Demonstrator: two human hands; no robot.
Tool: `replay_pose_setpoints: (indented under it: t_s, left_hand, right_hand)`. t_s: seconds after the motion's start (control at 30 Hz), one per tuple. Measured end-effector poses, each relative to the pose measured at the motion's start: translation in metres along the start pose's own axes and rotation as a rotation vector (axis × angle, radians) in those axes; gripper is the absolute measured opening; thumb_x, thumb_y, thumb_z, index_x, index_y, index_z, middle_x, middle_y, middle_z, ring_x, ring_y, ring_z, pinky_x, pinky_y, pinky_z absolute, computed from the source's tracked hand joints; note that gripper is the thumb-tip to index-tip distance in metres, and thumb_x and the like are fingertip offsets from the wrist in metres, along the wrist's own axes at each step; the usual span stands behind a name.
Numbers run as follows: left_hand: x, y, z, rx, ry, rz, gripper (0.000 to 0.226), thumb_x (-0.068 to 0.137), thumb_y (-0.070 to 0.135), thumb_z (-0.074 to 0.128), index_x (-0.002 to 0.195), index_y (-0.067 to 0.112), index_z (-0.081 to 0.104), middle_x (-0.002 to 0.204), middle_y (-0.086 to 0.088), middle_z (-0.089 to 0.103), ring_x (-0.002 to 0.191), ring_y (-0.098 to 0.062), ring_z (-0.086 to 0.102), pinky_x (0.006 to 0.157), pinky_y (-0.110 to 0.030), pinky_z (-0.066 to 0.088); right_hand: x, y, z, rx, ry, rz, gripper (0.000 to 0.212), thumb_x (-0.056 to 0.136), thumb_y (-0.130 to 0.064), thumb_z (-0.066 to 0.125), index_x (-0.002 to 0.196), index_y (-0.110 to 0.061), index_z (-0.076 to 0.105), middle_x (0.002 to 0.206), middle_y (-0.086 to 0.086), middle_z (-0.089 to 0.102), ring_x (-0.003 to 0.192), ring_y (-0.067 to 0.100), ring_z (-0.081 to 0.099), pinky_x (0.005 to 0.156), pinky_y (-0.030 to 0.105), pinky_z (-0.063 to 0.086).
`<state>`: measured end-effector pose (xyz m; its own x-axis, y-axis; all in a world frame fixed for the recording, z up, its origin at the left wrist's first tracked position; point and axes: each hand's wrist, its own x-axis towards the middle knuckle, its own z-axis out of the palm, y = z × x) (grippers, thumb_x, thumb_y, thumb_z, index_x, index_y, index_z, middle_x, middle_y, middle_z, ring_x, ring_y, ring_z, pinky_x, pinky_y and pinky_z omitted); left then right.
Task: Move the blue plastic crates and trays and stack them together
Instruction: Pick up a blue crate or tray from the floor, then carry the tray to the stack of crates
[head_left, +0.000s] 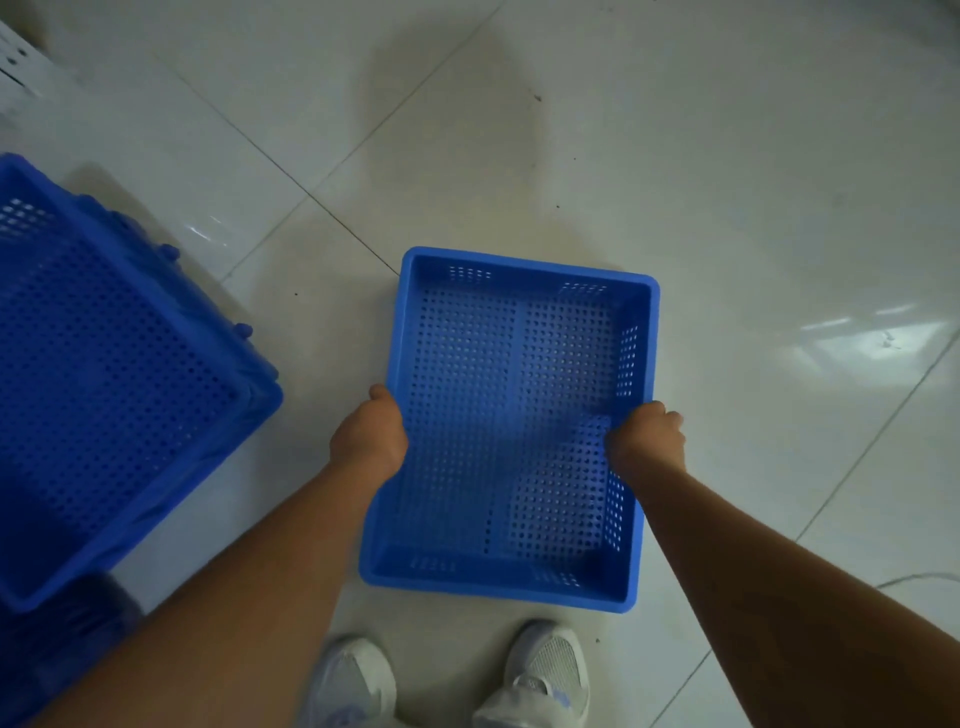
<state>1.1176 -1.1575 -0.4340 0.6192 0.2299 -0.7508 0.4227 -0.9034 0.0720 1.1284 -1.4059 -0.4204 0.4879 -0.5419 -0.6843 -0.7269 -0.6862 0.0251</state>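
Both hands clasp the blue tray over the tiled floor: left grip and right grip closed on its long side rims, long axis running away from the person.

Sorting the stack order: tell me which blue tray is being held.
The smaller perforated tray in the middle, gripped on its side rims by the left hand and right hand. The larger crate at left is untouched.
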Motion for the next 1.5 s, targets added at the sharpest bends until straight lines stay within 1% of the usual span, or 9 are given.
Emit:
replay_pose_setpoints:
  t_s: [0.13, 0.2, 0.33, 0.53, 0.73, 1.03, 1.17, 1.4, 1.5]
  left_hand:
    - [-0.012, -0.009, -0.014, -0.028, 0.039, -0.019, 0.027, 0.096, 0.005, 0.042, 0.122, -0.001, 0.042, 0.11, -0.019, 0.061, 0.083, -0.028, 0.056, 0.067, -0.035, 0.043]
    - [-0.028, -0.014, -0.03, -0.032, 0.059, -0.024, 0.025, 0.096, 0.005, 0.043, 0.12, 0.0, 0.044, 0.108, -0.018, 0.062, 0.078, -0.026, 0.053, 0.065, -0.035, 0.042]
    - [-0.066, -0.024, -0.074, -0.032, 0.081, -0.022, 0.023, 0.096, 0.008, 0.044, 0.117, 0.001, 0.047, 0.109, -0.019, 0.063, 0.091, -0.033, 0.061, 0.068, -0.036, 0.044]
    - [-0.118, -0.053, -0.166, -0.135, 0.122, -0.123, 0.025, 0.097, 0.015, 0.046, 0.118, 0.0, 0.049, 0.117, -0.021, 0.061, 0.103, -0.036, 0.061, 0.078, -0.039, 0.05]
    - [-0.168, -0.117, -0.234, -0.278, 0.196, -0.252, 0.018, 0.097, 0.01, 0.044, 0.11, -0.002, 0.047, 0.11, -0.023, 0.061, 0.096, -0.036, 0.061, 0.078, -0.042, 0.052]
    - [-0.185, -0.237, -0.273, -0.521, 0.261, -0.502, 0.028, 0.098, 0.014, 0.042, 0.114, -0.007, 0.05, 0.111, -0.027, 0.061, 0.098, -0.042, 0.062, 0.081, -0.05, 0.055]
    - [-0.173, -0.276, -0.276, -0.622, 0.253, -0.587, 0.029, 0.098, 0.017, 0.042, 0.114, -0.005, 0.051, 0.113, -0.026, 0.061, 0.098, -0.041, 0.062, 0.083, -0.049, 0.055]
    - [-0.143, -0.33, -0.269, -0.694, 0.197, -0.629, 0.021, 0.098, 0.01, 0.041, 0.109, -0.005, 0.051, 0.11, -0.024, 0.061, 0.095, -0.038, 0.063, 0.069, -0.039, 0.05]
    - [-0.133, -0.343, -0.262, -0.695, 0.168, -0.642, 0.015, 0.097, 0.004, 0.039, 0.102, -0.003, 0.052, 0.11, -0.024, 0.061, 0.097, -0.036, 0.063, 0.075, -0.039, 0.053]
  right_hand:
    - [-0.008, 0.003, -0.018, 0.135, -0.056, -0.004, 0.035, 0.087, -0.004, 0.051, 0.12, 0.004, 0.043, 0.124, 0.023, 0.053, 0.11, 0.04, 0.056, 0.074, 0.036, 0.044]
    - [-0.025, 0.002, -0.03, 0.111, -0.037, -0.043, 0.034, 0.087, -0.005, 0.05, 0.12, 0.003, 0.043, 0.124, 0.023, 0.053, 0.112, 0.04, 0.055, 0.082, 0.041, 0.046]
    - [-0.067, -0.015, -0.065, 0.086, -0.038, -0.072, 0.035, 0.087, -0.004, 0.049, 0.121, 0.002, 0.043, 0.126, 0.022, 0.053, 0.113, 0.04, 0.054, 0.093, 0.046, 0.047]
    - [-0.133, -0.076, -0.124, 0.034, -0.021, -0.223, 0.036, 0.086, 0.0, 0.046, 0.122, 0.002, 0.044, 0.125, 0.022, 0.053, 0.112, 0.04, 0.054, 0.094, 0.05, 0.048]
    - [-0.206, -0.161, -0.155, -0.051, -0.049, -0.465, 0.035, 0.088, -0.002, 0.044, 0.122, 0.001, 0.045, 0.124, 0.02, 0.052, 0.111, 0.039, 0.054, 0.094, 0.048, 0.047]
    - [-0.289, -0.282, -0.112, -0.184, -0.144, -0.736, 0.042, 0.085, -0.005, 0.051, 0.127, -0.002, 0.044, 0.127, 0.018, 0.05, 0.115, 0.036, 0.052, 0.097, 0.048, 0.046]
    - [-0.306, -0.317, -0.082, -0.19, -0.161, -0.746, 0.04, 0.085, -0.005, 0.05, 0.124, 0.0, 0.047, 0.123, 0.019, 0.054, 0.109, 0.037, 0.056, 0.091, 0.048, 0.05]
    - [-0.319, -0.372, -0.029, -0.209, -0.173, -0.764, 0.04, 0.083, -0.006, 0.05, 0.122, -0.001, 0.052, 0.115, 0.019, 0.062, 0.096, 0.035, 0.061, 0.081, 0.043, 0.053]
    - [-0.32, -0.39, -0.014, -0.209, -0.17, -0.78, 0.041, 0.082, -0.006, 0.053, 0.123, -0.002, 0.053, 0.114, 0.018, 0.064, 0.085, 0.029, 0.057, 0.076, 0.038, 0.051]
